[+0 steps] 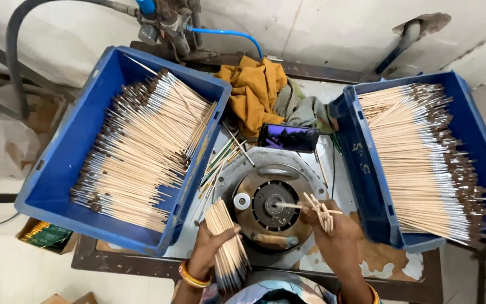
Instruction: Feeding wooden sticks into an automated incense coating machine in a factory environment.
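Two hands work over a round metal machine head (pixel 270 204) set into a grey bench top (pixel 333 186). Left hand (pixel 212 247): closed around a thick bundle of pale wooden sticks (pixel 227 243), gripped near mid-length, the dark-tipped ends pointing down toward the person and the bare ends fanned upward beside the machine head. Right hand (pixel 333 228): fingers curled around a small cluster of sticks (pixel 320 213) — several held loosely between the fingers, and one stick (pixel 293 206) lying level with its end at the central hub of the machine head.

Blue plastic crates stand on either side. The left crate (pixel 57 169) holds a large fanned layer of sticks, dark tips toward its outer wall. The right crate (pixel 367 180) holds a similar layer, dark tips toward the right. Loose sticks (pixel 220 157), some green, lie on the bench between the left crate and the machine head.

Behind the machine head: a dark phone (pixel 288 137) lying flat, a mustard-yellow cloth (pixel 254 90) and a grey-green cloth (pixel 305 110) bunched together. A blue air hose (pixel 229 34) and a grey pipe (pixel 15 39) run along the pale wall — the bench paint is chipped near the front edge. A cardboard box of green sticks (pixel 45 235) sits on the floor below the left crate.
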